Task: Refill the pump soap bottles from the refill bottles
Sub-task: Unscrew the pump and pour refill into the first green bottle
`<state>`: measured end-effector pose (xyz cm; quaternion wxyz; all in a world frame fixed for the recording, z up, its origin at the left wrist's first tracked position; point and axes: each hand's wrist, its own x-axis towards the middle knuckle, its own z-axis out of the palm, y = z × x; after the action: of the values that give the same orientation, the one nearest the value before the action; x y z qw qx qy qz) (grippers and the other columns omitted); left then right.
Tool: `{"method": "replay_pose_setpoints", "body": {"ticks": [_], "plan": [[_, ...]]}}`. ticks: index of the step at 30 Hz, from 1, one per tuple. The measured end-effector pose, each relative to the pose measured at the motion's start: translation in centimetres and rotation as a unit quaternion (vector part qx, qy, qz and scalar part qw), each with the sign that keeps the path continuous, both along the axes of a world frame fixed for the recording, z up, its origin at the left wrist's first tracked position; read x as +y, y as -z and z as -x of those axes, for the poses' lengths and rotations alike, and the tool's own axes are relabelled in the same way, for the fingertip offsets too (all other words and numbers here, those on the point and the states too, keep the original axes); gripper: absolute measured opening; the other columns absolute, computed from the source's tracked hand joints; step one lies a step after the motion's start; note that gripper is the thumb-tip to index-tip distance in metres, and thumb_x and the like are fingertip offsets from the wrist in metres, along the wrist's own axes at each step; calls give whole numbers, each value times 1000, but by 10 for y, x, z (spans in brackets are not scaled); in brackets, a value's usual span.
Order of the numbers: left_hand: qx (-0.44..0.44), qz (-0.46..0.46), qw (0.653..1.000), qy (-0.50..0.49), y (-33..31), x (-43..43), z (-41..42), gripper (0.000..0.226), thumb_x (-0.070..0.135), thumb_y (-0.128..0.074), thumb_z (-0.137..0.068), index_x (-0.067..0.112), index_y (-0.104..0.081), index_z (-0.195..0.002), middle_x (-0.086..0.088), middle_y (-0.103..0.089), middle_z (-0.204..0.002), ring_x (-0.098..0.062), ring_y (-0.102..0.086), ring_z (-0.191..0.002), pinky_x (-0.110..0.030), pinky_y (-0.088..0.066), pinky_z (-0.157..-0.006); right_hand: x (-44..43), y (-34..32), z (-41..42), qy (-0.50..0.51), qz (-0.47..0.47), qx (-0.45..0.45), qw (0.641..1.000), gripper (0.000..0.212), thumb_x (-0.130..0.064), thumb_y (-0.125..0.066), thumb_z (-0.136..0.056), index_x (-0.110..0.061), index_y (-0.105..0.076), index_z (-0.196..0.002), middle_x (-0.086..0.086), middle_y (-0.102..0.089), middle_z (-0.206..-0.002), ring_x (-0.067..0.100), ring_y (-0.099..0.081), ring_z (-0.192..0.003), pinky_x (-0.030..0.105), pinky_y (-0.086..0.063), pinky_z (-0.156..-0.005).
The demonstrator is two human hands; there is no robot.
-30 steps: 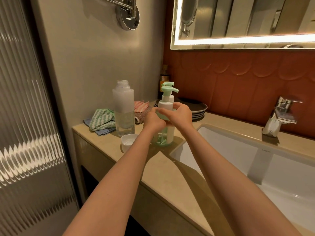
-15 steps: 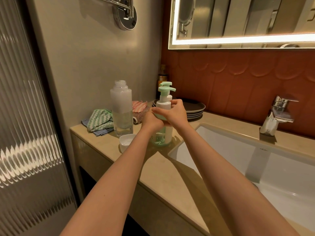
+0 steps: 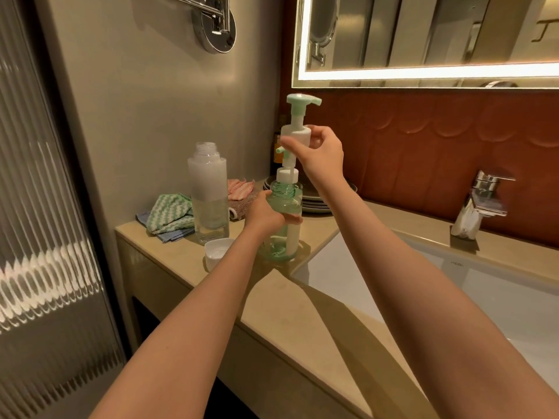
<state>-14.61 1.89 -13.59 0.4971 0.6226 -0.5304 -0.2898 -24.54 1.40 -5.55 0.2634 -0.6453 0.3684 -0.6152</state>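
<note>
- Just near-left of bottle [image 3: 286,240]: white cap [image 3: 218,250] on counter [image 3: 272,294], off so refill can pour.
- L hand [image 3: 266,211] wrapped round bottle mid-body, fingers curled to far side; prob. to keep it upright on counter while pump comes out.
- Left of bottle, slightly apart: refill [image 3: 208,192], upright, mouth open, part full, in easy reach.
- Above bottle neck: R hand [image 3: 322,152] pinching pump [image 3: 296,136] by white collar w/ thumb + fingertips; collar raised clear of threads, lower tube inside bottle.
- Pump head above-left of R grip; bottle straight below, in L grip.
- Behind bottle: plates [image 3: 320,201].
</note>
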Motion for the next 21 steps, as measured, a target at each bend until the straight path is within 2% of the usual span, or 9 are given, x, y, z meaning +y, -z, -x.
{"method": "replay_pose_setpoints", "body": {"ticks": [5, 9, 13, 16, 19, 21], "plan": [[-8, -1, 1000, 9, -4, 2, 10, 85, 20, -88, -56, 14, -47, -130, -3, -58, -125, -23, -52, -118, -40, -42, -101, 2, -20, 14, 20, 9, -62, 998, 54, -29, -77, -73, -10, -50, -116, -1, -58, -105, 9, -59, -94, 18, -52, -77], [-20, 3, 1000, 18, -7, 1, 28, 90, 18, -88, -57, 13, -41, -134, -4, -54, -129, -23, -48, -121, -39, -40, -103, 5, -30, 29, 48, 30, -65, 996, 55, -32, -77, -73, -11, -50, -116, 1, -58, -110, 10, -57, -97, 19, -51, -78], [-36, 13, 999, 13, -11, -1, 44, 90, 18, -86, -60, 12, -39, -136, -6, -52, -129, -25, -46, -123, -42, -39, -103, 11, -39, 50, 85, 65, -53, 993, 52, -32, -76, -75, -11, -49, -114, -6, -53, -103, 1, -52, -86, 7, -45, -67], [-54, 29, 998, 4, -13, 0, 51, 89, 19, -85, -62, 13, -38, -137, -5, -50, -131, -25, -45, -124, -39, -40, -101, 12, -45, 69, 124, 89, -28, 988, 51, -32, -76, -74, -11, -49, -113, -7, -51, -100, 0, -50, -83, 4, -44, -64], [-48, 43, 998, -8, -14, 1, 48, 90, 23, -85, -62, 13, -37, -137, -6, -50, -132, -24, -47, -122, -38, -41, -98, 8, -35, 82, 134, 61, 23, 989, 52, -33, -76, -74, -13, -49, -114, -6, -53, -101, 4, -52, -85, 9, -45, -65], [-35, 42, 998, -18, -15, 0, 43, 90, 25, -85, -62, 12, -37, -137, -5, -51, -132, -24, -49, -120, -38, -43, -97, 0, -18, 87, 134, 4, 63, 989, 49, -35, -76, -73, -16, -50, -110, -5, -55, -99, 8, -55, -85, 19, -49, -72]]}}
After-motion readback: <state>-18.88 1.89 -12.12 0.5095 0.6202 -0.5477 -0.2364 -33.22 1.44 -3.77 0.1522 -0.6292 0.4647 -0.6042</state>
